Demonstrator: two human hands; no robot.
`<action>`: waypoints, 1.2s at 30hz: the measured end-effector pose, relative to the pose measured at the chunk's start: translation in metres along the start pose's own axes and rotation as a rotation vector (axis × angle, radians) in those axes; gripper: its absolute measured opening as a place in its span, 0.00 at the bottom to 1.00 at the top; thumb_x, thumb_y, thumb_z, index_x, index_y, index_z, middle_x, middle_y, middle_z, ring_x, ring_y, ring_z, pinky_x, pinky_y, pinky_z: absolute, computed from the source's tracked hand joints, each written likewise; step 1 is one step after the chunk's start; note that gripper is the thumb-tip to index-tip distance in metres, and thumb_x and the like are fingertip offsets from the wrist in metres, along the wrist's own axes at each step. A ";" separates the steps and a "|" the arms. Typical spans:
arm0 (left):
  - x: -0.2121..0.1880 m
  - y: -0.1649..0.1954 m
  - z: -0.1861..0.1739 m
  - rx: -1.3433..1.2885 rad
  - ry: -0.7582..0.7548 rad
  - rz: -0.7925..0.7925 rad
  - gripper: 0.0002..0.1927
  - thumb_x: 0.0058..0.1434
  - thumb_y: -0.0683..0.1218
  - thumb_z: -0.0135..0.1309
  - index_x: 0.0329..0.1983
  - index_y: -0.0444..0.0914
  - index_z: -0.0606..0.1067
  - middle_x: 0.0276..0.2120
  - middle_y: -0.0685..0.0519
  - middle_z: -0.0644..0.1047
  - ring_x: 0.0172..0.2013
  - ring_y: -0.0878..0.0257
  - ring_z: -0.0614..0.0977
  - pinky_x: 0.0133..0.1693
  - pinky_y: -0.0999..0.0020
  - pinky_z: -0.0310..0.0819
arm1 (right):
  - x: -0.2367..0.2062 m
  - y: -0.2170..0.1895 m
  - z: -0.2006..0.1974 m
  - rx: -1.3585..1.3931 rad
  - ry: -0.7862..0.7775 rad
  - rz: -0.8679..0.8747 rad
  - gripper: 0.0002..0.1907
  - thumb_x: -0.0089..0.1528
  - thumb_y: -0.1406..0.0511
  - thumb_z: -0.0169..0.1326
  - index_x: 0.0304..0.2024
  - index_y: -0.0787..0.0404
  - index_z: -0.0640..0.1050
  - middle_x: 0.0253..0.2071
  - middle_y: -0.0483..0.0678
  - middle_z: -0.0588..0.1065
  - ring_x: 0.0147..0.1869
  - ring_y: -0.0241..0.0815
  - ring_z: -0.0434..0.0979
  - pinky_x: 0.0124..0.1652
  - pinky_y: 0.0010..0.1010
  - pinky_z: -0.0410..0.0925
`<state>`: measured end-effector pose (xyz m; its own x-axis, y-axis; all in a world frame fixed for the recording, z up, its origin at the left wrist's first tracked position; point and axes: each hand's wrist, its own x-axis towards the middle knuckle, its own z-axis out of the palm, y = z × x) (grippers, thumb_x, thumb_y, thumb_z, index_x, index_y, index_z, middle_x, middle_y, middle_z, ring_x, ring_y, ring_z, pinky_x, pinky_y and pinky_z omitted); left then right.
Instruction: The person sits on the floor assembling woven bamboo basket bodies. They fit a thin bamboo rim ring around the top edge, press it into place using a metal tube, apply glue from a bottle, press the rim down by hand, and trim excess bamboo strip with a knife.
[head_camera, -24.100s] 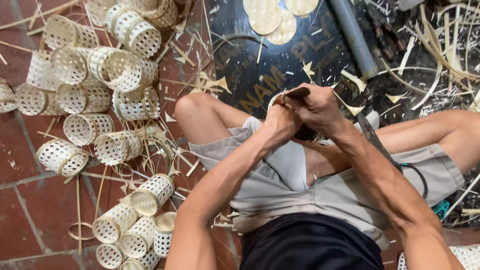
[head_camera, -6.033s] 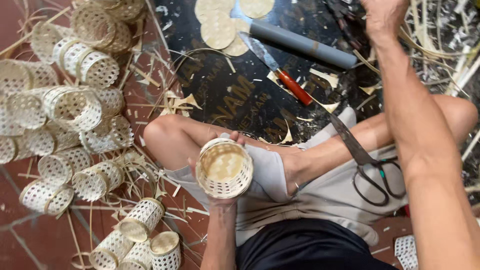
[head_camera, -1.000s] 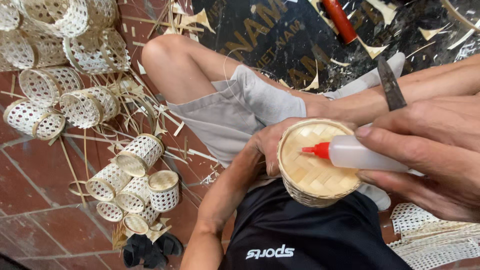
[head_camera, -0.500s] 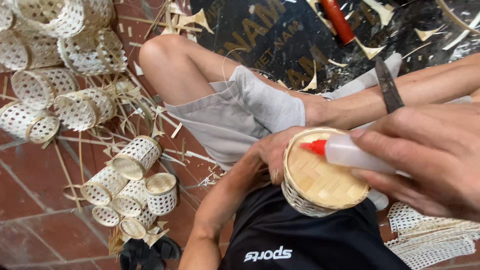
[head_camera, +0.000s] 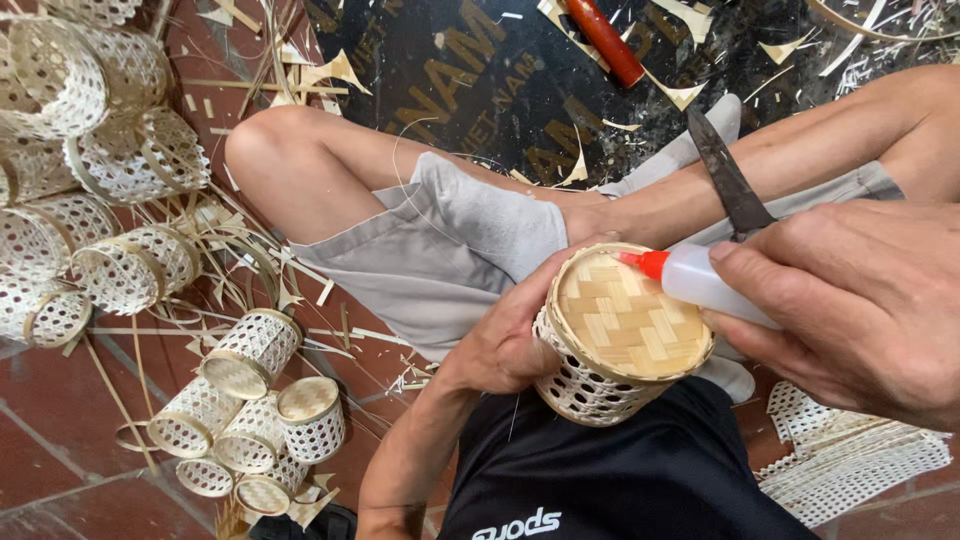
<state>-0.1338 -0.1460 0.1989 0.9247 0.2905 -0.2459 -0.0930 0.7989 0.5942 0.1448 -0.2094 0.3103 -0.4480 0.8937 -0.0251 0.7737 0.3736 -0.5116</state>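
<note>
Since half a second ago, basket (head_camera: 620, 335) tipped slightly, woven base more toward camera. Left hand (head_camera: 505, 340) cups its latticed wall from the left, fingers wrapped round. Right hand (head_camera: 850, 300) pinches glue bottle (head_camera: 705, 285); bottle lies roughly level, red nozzle (head_camera: 640, 262) pointing left, touching the base rim at upper right. Right hand nearer the rim. Below: lap, brick floor (head_camera: 60, 470), finished baskets (head_camera: 250, 400) left, black mat (head_camera: 480, 70) ahead.
</note>
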 end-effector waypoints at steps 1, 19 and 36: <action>0.000 0.001 0.002 -0.016 0.036 -0.031 0.47 0.64 0.55 0.58 0.78 0.29 0.52 0.73 0.47 0.61 0.73 0.61 0.63 0.74 0.69 0.55 | 0.000 0.001 -0.001 0.000 -0.001 -0.007 0.28 0.50 0.63 0.70 0.49 0.71 0.78 0.34 0.54 0.78 0.34 0.47 0.80 0.30 0.37 0.70; -0.016 0.024 0.024 1.523 0.407 0.757 0.57 0.49 0.71 0.72 0.71 0.37 0.59 0.62 0.42 0.68 0.63 0.46 0.73 0.67 0.43 0.65 | -0.035 -0.017 0.003 -0.052 0.143 0.058 0.26 0.48 0.65 0.69 0.46 0.72 0.78 0.34 0.56 0.77 0.30 0.47 0.77 0.28 0.38 0.67; 0.006 0.021 0.005 1.892 0.560 1.434 0.17 0.73 0.48 0.48 0.63 0.39 0.68 0.50 0.51 0.73 0.55 0.55 0.75 0.54 0.33 0.67 | -0.035 -0.029 0.003 0.070 0.180 -0.038 0.24 0.51 0.66 0.66 0.47 0.73 0.78 0.37 0.56 0.77 0.31 0.44 0.76 0.27 0.37 0.67</action>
<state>-0.1287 -0.1302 0.2138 0.4525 0.2956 0.8413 0.2745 -0.9438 0.1839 0.1363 -0.2525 0.3236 -0.3842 0.9115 0.1468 0.7217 0.3957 -0.5680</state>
